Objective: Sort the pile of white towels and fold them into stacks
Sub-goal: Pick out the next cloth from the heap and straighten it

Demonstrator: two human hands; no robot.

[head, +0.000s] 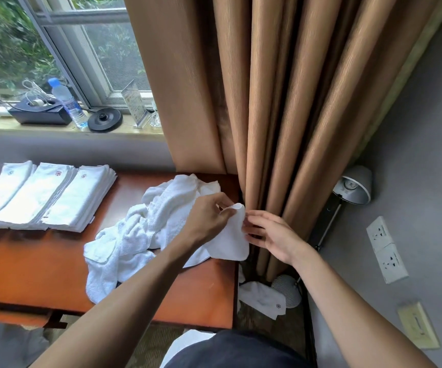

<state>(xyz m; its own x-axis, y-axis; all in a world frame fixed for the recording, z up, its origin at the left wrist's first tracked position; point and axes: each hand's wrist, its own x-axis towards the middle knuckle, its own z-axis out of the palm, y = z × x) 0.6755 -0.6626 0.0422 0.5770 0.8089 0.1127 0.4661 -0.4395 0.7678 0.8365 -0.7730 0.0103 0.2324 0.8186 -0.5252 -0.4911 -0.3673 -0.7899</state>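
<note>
A loose pile of white towels lies on the right half of the wooden table. My left hand pinches the top corner of one small white towel lifted off the pile at the table's right edge. My right hand touches that towel's right edge with its fingertips. Three stacks of folded white towels lie side by side at the table's far left. One more white towel has dropped on the floor to the right of the table.
A brown curtain hangs right behind the table's right edge. A desk lamp stands by the grey wall with sockets. The windowsill holds a water bottle, a black tray and a kettle base.
</note>
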